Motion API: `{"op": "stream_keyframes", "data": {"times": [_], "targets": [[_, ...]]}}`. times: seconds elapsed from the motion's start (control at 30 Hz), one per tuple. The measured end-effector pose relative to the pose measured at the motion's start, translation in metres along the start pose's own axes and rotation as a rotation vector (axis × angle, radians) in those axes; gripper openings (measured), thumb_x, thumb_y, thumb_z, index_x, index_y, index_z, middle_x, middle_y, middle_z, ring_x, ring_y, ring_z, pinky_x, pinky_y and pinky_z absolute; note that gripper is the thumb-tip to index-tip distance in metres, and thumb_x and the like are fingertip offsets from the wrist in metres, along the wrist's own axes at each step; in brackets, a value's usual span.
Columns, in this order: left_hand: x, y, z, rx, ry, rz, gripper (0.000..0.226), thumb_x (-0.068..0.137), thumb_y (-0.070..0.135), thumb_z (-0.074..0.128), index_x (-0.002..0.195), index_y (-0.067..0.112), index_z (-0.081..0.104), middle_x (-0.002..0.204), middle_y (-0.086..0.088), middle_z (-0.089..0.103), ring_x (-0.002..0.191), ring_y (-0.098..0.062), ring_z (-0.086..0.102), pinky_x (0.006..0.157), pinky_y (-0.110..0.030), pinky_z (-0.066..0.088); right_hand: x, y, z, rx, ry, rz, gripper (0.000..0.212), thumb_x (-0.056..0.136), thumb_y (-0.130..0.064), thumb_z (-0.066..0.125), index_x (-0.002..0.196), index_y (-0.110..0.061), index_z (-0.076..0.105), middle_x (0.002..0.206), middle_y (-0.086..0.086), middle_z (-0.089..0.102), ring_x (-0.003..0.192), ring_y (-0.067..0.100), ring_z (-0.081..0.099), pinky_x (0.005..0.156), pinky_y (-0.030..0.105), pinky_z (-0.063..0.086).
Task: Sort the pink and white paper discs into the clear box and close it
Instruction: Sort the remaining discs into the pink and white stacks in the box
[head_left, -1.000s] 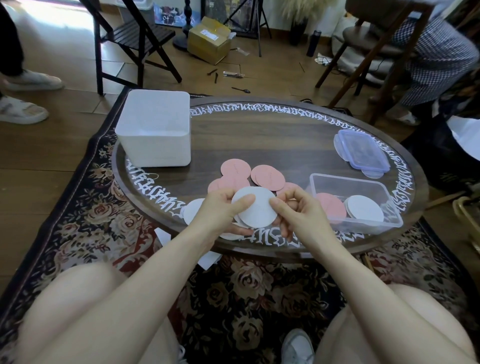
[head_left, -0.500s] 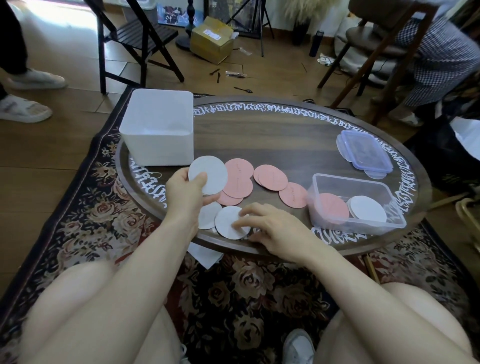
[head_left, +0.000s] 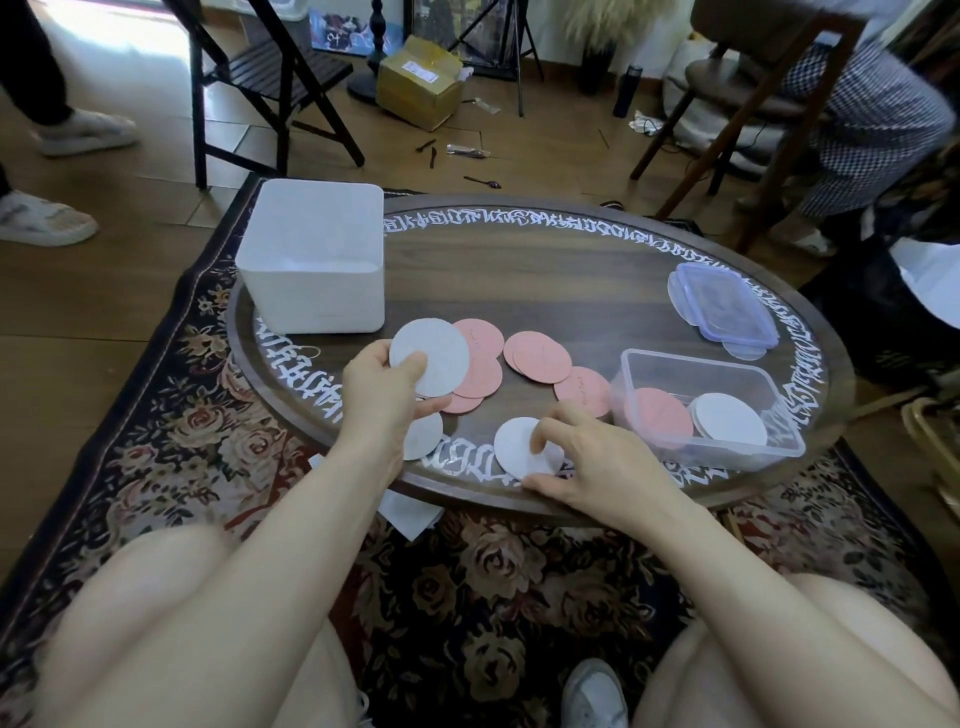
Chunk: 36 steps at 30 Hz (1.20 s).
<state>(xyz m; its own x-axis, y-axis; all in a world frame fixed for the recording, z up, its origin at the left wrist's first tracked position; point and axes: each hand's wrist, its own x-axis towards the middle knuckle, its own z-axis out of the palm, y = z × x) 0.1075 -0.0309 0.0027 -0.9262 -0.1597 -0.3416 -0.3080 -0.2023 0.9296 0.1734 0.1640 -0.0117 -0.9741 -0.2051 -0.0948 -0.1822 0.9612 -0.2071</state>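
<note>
From the head view, your left hand (head_left: 382, 387) pinches a flat, matte white paper disc (head_left: 430, 356) between thumb and fingers, lifted over the pink ones at about 9 o'clock on the bench (head_left: 545, 280). Your right hand (head_left: 597, 462) rests at 6 o'clock, its curled fingers (head_left: 543, 441) pressing on a second white paper disc (head_left: 519, 449) that lies flat at the near rim; whether the thumb has got under its edge cannot be told. A third white disc (head_left: 423, 435) peeks from under your left wrist.

Thin pink paper discs (head_left: 535, 358) lie overlapped in a loose row across the middle, one touching the wall of the clear rectangular plastic box (head_left: 711, 410) at 4 o'clock. The box stands open, with a pink disc (head_left: 660, 418) and a white stack (head_left: 730, 418) side by side inside. Its translucent bluish lid (head_left: 724, 306) lies at 2 o'clock on more discs.

The bench is a round, dark wood-grain top ringed with pale ornamental lettering. A white matte square tub (head_left: 311, 260) sits at 10 o'clock. Below is a dark floral rug (head_left: 519, 582) on wooden floor, with a black folding chair (head_left: 270, 78) and a cardboard carton (head_left: 418, 80) beyond.
</note>
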Motion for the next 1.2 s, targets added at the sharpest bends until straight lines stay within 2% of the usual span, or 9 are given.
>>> {"op": "stream_keyframes", "data": {"times": [0.13, 0.23, 0.4, 0.63, 0.77, 0.87, 0.97, 1.03, 1.2], "targets": [[-0.003, -0.003, 0.003, 0.013, -0.049, 0.001, 0.009, 0.094, 0.005, 0.050, 0.093, 0.010, 0.058, 0.115, -0.012, 0.056, 0.078, -0.021, 0.064, 0.070, -0.037, 0.060, 0.000, -0.002, 0.000, 0.035, 0.014, 0.026, 0.034, 0.083, -0.046, 0.059, 0.111, -0.027, 0.058, 0.113, -0.012, 0.053, 0.094, 0.017, 0.058, 0.072, 0.032, 0.044], [-0.003, -0.003, 0.002, 0.007, -0.064, 0.006, 0.012, 0.094, 0.005, 0.050, 0.088, 0.013, 0.057, 0.115, -0.012, 0.055, 0.078, -0.020, 0.064, 0.070, -0.038, 0.059, 0.000, -0.005, -0.003, 0.044, 0.061, 0.059, 0.024, 0.087, -0.036, 0.052, 0.102, -0.023, 0.064, 0.105, -0.008, 0.060, 0.091, 0.020, 0.058, 0.068, 0.031, 0.041], [-0.001, -0.005, 0.002, 0.011, -0.071, 0.003, 0.009, 0.094, 0.006, 0.051, 0.094, 0.011, 0.058, 0.118, -0.012, 0.056, 0.083, -0.021, 0.064, 0.067, -0.035, 0.060, -0.002, -0.006, -0.005, 0.049, 0.087, 0.075, 0.014, 0.086, -0.022, 0.049, 0.095, -0.021, 0.060, 0.097, -0.006, 0.062, 0.087, 0.019, 0.055, 0.063, 0.031, 0.034], [-0.001, -0.006, 0.002, 0.016, -0.077, -0.003, 0.010, 0.094, 0.005, 0.051, 0.101, 0.006, 0.058, 0.119, -0.013, 0.056, 0.100, -0.030, 0.062, 0.057, -0.028, 0.059, -0.002, -0.005, -0.001, 0.103, 0.159, 0.082, 0.009, 0.086, -0.019, 0.054, 0.090, -0.018, 0.062, 0.078, -0.007, 0.060, 0.081, 0.022, 0.056, 0.060, 0.031, 0.029], [-0.002, -0.006, 0.004, 0.047, -0.096, -0.002, 0.013, 0.093, 0.005, 0.051, 0.086, 0.012, 0.059, 0.118, -0.014, 0.058, 0.102, -0.031, 0.061, 0.059, -0.030, 0.060, -0.001, 0.002, 0.003, 0.258, 0.326, 0.090, 0.014, 0.089, -0.021, 0.059, 0.078, -0.017, 0.052, 0.058, -0.012, 0.044, 0.062, 0.014, 0.046, 0.058, 0.036, 0.039], [-0.003, -0.008, 0.006, 0.056, -0.103, -0.007, 0.010, 0.092, 0.005, 0.052, 0.087, 0.010, 0.059, 0.117, -0.016, 0.059, 0.103, -0.032, 0.061, 0.058, -0.031, 0.060, 0.002, 0.005, 0.002, 0.419, 0.421, 0.113, 0.018, 0.090, -0.018, 0.059, 0.077, -0.023, 0.048, 0.058, -0.009, 0.047, 0.057, 0.010, 0.044, 0.058, 0.035, 0.040], [-0.004, -0.008, 0.008, 0.067, -0.120, -0.011, 0.010, 0.093, 0.005, 0.052, 0.087, 0.010, 0.059, 0.112, -0.013, 0.059, 0.102, -0.031, 0.060, 0.058, -0.030, 0.060, 0.004, 0.006, 0.004, 0.621, 0.428, 0.138, 0.007, 0.091, -0.014, 0.055, 0.085, -0.017, 0.054, 0.064, 0.000, 0.054, 0.059, 0.021, 0.053, 0.061, 0.042, 0.047], [-0.006, -0.008, 0.008, 0.067, -0.152, -0.012, 0.011, 0.093, 0.004, 0.051, 0.088, 0.010, 0.059, 0.105, -0.010, 0.059, 0.097, -0.028, 0.061, 0.058, -0.030, 0.060, 0.004, 0.005, 0.005, 0.728, 0.416, 0.151, 0.005, 0.091, -0.012, 0.054, 0.088, -0.015, 0.056, 0.065, 0.004, 0.057, 0.056, 0.019, 0.055, 0.062, 0.045, 0.050], [-0.011, -0.012, 0.010, 0.119, -0.216, -0.023, 0.012, 0.093, 0.005, 0.051, 0.093, 0.011, 0.061, 0.108, -0.011, 0.060, 0.094, -0.025, 0.063, 0.058, -0.030, 0.060, 0.004, 0.002, 0.004, 0.954, 0.408, 0.194, 0.003, 0.091, -0.009, 0.059, 0.090, -0.010, 0.061, 0.061, 0.003, 0.060, 0.048, 0.015, 0.052, 0.050, 0.025, 0.045]]}}
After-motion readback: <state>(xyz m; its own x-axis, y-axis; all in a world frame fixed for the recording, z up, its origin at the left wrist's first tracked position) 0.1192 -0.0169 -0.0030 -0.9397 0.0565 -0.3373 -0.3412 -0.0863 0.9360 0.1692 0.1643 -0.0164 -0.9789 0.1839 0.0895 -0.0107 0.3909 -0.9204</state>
